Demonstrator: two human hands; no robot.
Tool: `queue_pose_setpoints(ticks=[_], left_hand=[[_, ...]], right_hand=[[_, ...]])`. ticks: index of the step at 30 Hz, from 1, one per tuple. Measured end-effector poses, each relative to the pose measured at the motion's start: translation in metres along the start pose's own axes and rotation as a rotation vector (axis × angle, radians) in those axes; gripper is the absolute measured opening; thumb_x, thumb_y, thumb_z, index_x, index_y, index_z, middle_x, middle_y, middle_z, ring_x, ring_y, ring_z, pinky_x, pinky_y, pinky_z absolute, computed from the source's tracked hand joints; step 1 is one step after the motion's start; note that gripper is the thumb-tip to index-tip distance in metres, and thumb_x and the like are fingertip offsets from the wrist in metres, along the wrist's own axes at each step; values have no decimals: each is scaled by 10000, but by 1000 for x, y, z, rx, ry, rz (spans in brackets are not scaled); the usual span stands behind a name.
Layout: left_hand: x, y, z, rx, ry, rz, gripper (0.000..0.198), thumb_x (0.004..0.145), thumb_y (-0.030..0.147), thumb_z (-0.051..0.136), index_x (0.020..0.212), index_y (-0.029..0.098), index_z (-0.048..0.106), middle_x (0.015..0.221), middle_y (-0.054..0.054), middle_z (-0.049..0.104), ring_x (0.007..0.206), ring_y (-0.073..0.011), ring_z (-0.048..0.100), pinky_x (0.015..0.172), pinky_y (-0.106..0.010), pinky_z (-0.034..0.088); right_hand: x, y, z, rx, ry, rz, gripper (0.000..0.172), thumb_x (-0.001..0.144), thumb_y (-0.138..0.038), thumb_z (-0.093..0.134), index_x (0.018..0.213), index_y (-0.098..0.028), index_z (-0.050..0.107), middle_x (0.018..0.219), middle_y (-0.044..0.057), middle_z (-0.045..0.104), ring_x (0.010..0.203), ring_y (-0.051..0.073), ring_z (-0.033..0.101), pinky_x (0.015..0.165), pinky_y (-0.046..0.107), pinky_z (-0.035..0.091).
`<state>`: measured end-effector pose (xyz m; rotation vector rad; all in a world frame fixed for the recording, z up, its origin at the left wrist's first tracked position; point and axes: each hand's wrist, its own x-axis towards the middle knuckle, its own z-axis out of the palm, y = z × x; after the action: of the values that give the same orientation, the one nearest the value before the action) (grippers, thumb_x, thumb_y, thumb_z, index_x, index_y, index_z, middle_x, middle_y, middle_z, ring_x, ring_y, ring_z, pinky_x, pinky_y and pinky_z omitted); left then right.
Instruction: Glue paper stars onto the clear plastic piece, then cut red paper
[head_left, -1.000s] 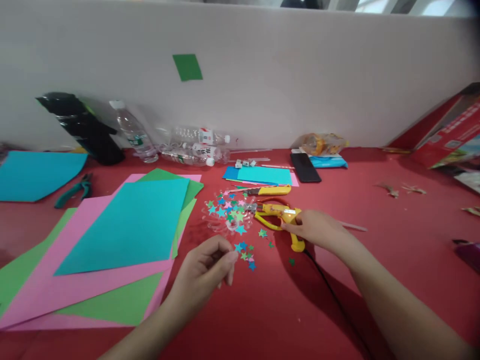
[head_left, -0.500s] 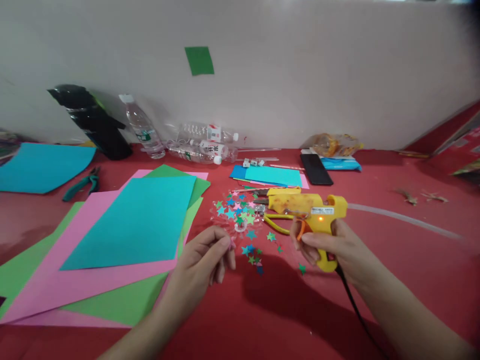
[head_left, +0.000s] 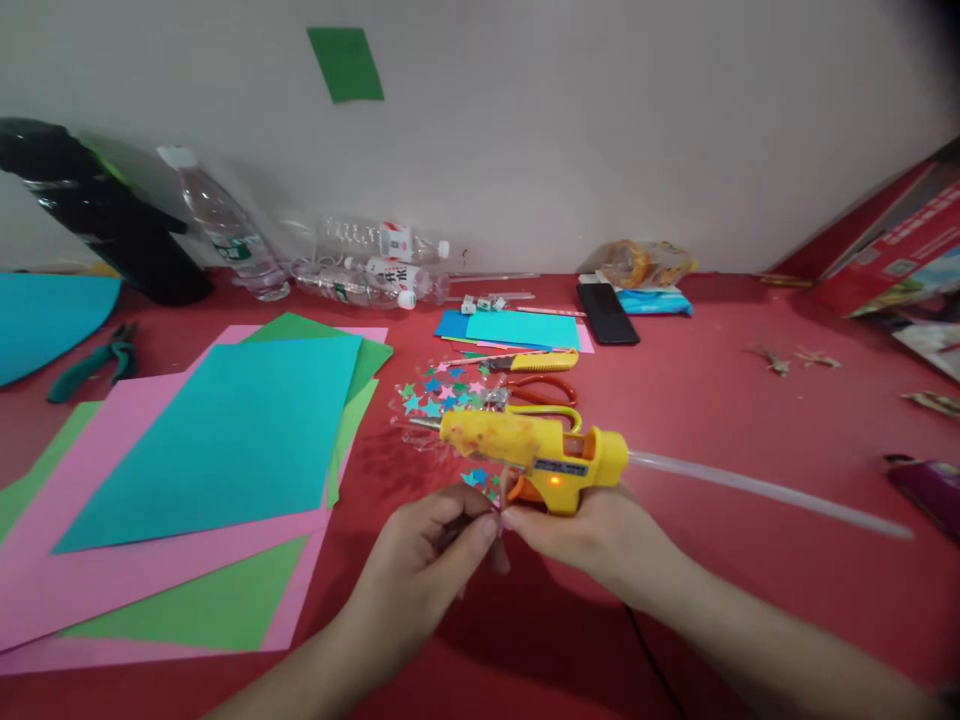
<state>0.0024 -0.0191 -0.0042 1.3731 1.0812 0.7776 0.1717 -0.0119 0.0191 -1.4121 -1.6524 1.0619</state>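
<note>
My right hand (head_left: 592, 540) grips a yellow glue gun (head_left: 536, 450) by its handle, nozzle pointing left, with a clear glue stick (head_left: 765, 492) jutting out to the right and its lamp lit orange. My left hand (head_left: 431, 560) is pinched shut beside the right hand's fingers, on something too small to name. Just beyond both hands lies a clear plastic piece (head_left: 420, 425) covered with small coloured paper stars (head_left: 439, 395). More stars lie loose on the red table (head_left: 705, 400).
Teal, pink and green paper sheets (head_left: 217, 440) lie at left. Behind the stars are orange-handled scissors (head_left: 536, 392), a yellow utility knife (head_left: 536, 362) and a black phone (head_left: 607, 313). Plastic bottles (head_left: 360, 275), green pliers (head_left: 90, 362) and a red box (head_left: 892, 260) line the back and sides.
My right hand took the glue gun up off the table and carried it left, over to the left hand. The left hand stayed pinched and shifted slightly right.
</note>
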Motion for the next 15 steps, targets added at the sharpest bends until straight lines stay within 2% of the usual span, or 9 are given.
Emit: queue_pose_setpoints(ticks=[5, 10, 13, 15], left_hand=[[1, -4, 3, -191, -14, -77, 148, 798, 343, 643, 787, 199, 610, 600, 1, 676, 401, -69, 440, 383, -179, 327], [1, -6, 2, -345, -1, -53, 192, 773, 357, 680, 756, 187, 594, 558, 14, 647, 364, -48, 421, 346, -160, 264], [-1, -2, -5, -331, 90, -19, 181, 765, 327, 691, 736, 183, 586, 539, 24, 636, 386, -49, 448, 368, -149, 297], [-2, 0, -13, -300, 191, -7, 154, 785, 297, 676, 744, 186, 578, 557, 30, 642, 409, -49, 470, 382, -143, 312]], right_hand=[[-2, -5, 4, 66, 35, 69, 57, 674, -213, 554, 677, -235, 607, 673, -32, 689, 660, 166, 660, 621, 246, 528], [-5, 5, 6, 229, 13, 79, 61, 743, -259, 583, 766, -230, 631, 690, -27, 684, 654, 156, 653, 590, 233, 519], [-9, 15, -2, 312, -13, 46, 143, 818, -327, 618, 915, -233, 665, 844, -1, 711, 762, 167, 670, 639, 241, 536], [-12, 18, -11, 300, -50, 32, 173, 852, -376, 623, 927, -228, 671, 868, 12, 709, 775, 169, 666, 651, 245, 543]])
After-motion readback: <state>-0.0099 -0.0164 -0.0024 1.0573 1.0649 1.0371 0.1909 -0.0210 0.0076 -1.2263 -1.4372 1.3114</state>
